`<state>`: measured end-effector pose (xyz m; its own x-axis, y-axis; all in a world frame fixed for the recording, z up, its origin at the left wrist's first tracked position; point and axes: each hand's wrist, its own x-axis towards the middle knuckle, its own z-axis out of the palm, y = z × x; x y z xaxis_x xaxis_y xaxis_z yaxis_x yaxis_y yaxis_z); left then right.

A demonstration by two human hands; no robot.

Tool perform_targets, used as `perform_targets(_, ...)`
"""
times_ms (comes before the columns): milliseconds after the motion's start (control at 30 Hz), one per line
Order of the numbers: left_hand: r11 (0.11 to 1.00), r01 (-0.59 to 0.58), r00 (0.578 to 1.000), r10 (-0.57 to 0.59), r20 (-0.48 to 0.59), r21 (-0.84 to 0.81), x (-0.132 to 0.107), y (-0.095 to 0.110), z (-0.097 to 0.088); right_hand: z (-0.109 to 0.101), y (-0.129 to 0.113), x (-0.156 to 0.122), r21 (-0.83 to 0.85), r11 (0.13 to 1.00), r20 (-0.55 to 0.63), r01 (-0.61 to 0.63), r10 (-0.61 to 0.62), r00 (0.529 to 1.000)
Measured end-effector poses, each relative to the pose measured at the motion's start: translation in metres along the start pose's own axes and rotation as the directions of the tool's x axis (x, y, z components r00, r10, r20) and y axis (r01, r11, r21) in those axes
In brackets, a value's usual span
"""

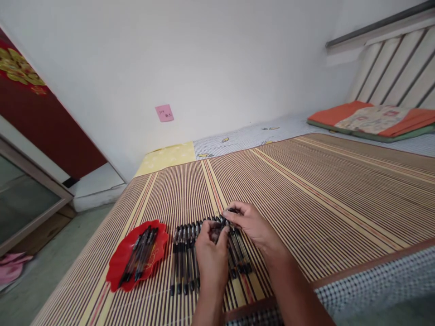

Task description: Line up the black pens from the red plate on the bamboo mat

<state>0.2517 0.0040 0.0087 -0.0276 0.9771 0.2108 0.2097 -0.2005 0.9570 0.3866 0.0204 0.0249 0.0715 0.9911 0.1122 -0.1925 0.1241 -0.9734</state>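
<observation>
Black-capped clear pens [185, 260] lie side by side in a row on the striped mat. Over the row's right part, my left hand [213, 249] is closed, thumb and fingers pinched on a dark pen end. My right hand [249, 222] meets it from the right, its thumb and fingertips closed on the same small black piece, which looks like part of a pen. Fingers cover most of that piece. More pens [234, 258] stick out below my hands, toward the mat's front edge. To the left, a red scalloped plate [117, 262] holds several similar pens [144, 251].
The bamboo mat [288, 194] covers a bed with a checked sheet [234, 136]. A folded orange and patterned cloth [370, 118] lies at the back right, below a radiator [397, 68]. A pink note [164, 113] sticks to the white wall. Floor [88, 231] shows at left.
</observation>
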Motion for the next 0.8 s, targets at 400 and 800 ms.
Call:
perform_targets(400, 0.868, 0.325, 0.909, -0.178, 0.376, -0.375, 0.006, 0.0, -0.008, -0.004, -0.004, -0.003, 0.086, 0.996, 0.06, 0.01, -0.015, 0.998)
perform_targets(800, 0.847, 0.347, 0.9, -0.179, 0.398, -0.403, 0.004, 0.0, -0.008, -0.01, 0.009, 0.001, 0.156, 0.987, 0.135, -0.043, 0.022, 0.991)
